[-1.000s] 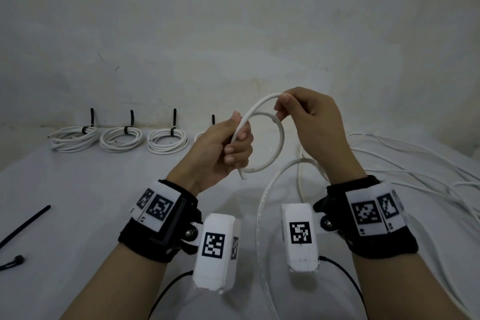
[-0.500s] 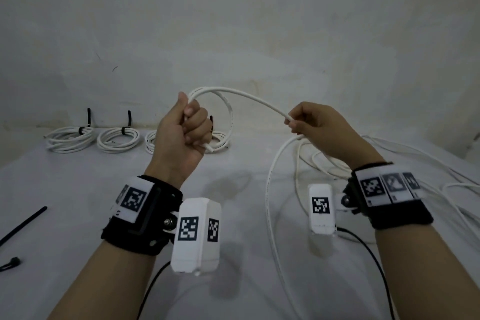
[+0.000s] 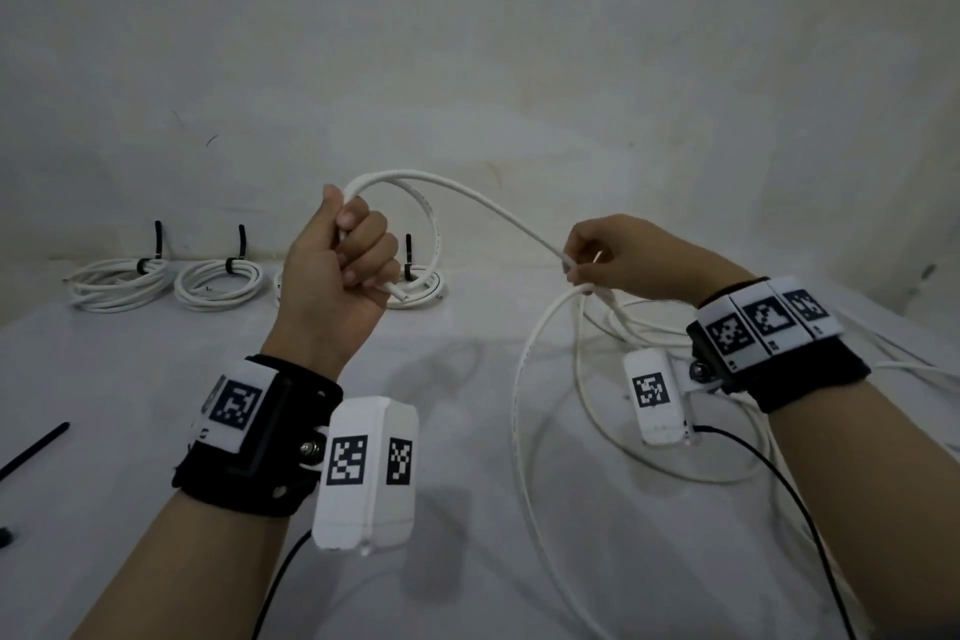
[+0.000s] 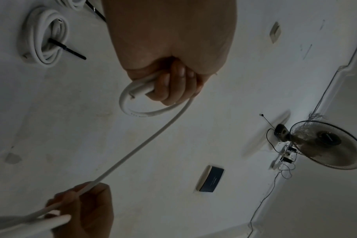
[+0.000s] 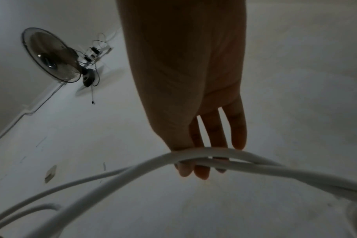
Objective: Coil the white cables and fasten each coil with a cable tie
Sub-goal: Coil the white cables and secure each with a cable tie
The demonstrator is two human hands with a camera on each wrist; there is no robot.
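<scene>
While left grip (image 3: 340, 270) fists cable (image 3: 488, 208), right grip (image 3: 618, 257) pinches.

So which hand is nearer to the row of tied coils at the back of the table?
Left. The left hand grips the cable loop right in front of the tied coils, overlapping them in the head view. The right hand pinches the cable off to their right.

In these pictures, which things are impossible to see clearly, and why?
- Third tied coil: head view, mostly behind the left hand.
- Loose cables: head view, cut by the right edge; their length is unknown.
- Right hand grip on the white cable: right wrist view, dark and blurred.
</scene>
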